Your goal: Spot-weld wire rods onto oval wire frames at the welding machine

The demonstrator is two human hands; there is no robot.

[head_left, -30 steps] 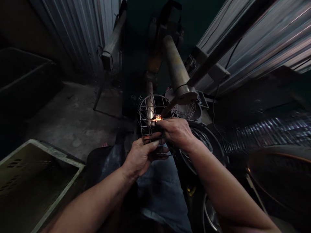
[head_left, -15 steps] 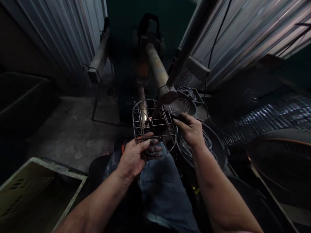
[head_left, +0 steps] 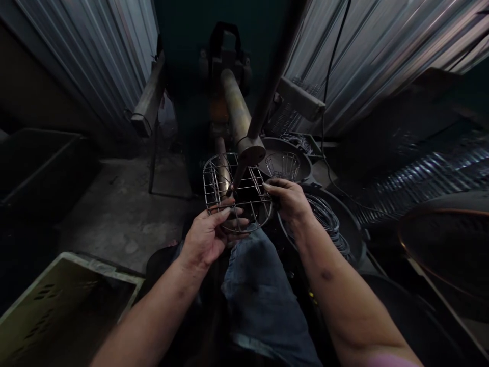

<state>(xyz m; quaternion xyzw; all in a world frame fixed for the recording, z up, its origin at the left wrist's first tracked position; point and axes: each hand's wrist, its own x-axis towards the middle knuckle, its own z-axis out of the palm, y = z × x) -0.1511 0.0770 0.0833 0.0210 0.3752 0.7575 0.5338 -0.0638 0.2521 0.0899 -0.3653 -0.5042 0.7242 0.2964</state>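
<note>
A wire basket (head_left: 244,192) with rounded corners is held between the electrode arms of what looks like a spot welder (head_left: 237,109). My left hand (head_left: 210,232) grips its near left edge, thumb above and fingers beneath. At the right edge, my right hand (head_left: 290,201) pinches the wire with thumb and forefinger; its other fingers are curled and partly hidden. The upper electrode tip (head_left: 231,189) reaches down among the basket's wires, above the lower arm (head_left: 224,176). Whether the tip touches a wire I cannot tell.
At right, a round pan (head_left: 359,244) holds coiled wire rings (head_left: 329,224). Behind it, another wire basket (head_left: 282,165) sits in a second pan. A yellowish plastic crate (head_left: 72,257) stands at lower left. Bundled wire (head_left: 431,176) lies far right, and a cable (head_left: 328,86) hangs nearby.
My right hand has come in from just beside the basket to its right edge. A bright spot at the electrode tip is gone. The whole view has shifted slightly.
</note>
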